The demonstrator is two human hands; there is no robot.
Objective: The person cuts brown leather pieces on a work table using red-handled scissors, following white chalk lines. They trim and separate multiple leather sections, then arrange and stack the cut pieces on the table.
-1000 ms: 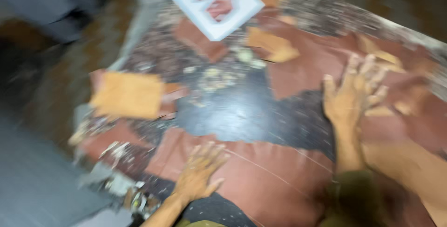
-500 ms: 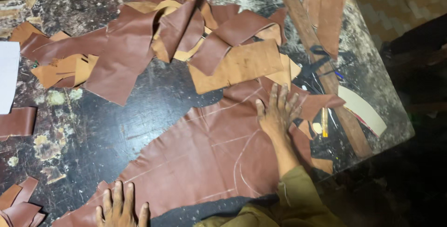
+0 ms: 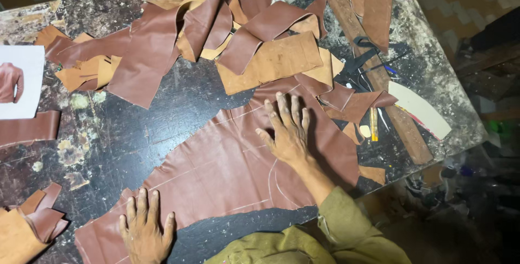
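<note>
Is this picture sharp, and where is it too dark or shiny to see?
Head view: sharp on both hands, left hand and right hand, flat on the brown leather sheet; soft glare on the dark table; the floor at right is dim and blurred.

- Illumination: moderate, from overhead, even across the tabletop (image 3: pixel 135 139).
- Glare: dull sheen on the dark bare tabletop surface.
- Shadows: soft, short beneath the leather scraps (image 3: pixel 146 58).
- Focus: centre sharp; right floor area dim and blurred.
</note>
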